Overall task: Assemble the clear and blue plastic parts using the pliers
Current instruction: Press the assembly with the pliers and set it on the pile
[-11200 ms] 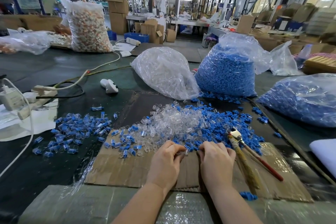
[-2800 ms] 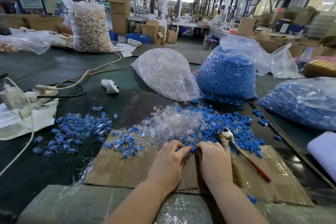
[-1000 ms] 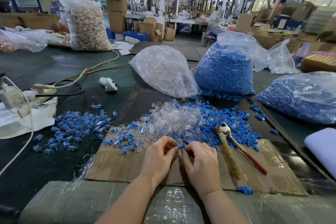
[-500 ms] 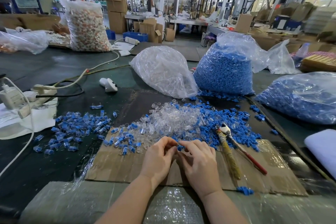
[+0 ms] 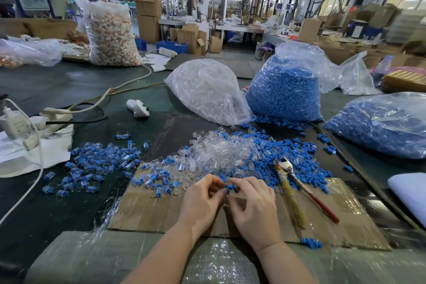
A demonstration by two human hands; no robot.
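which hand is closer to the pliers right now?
Right. The right hand sits just left of the pliers on the cardboard, not touching them. The left hand lies farther left, beyond the right hand. Both pinch a small blue part between them.

Both hands meeting fingertip to fingertip, left hand [image 5: 202,200] curled, right hand [image 5: 253,205] pinching

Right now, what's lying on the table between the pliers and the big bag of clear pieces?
In the head view, a loose heap of mixed clear and blue parts fills the stretch between the pliers and the bag of clear pieces.
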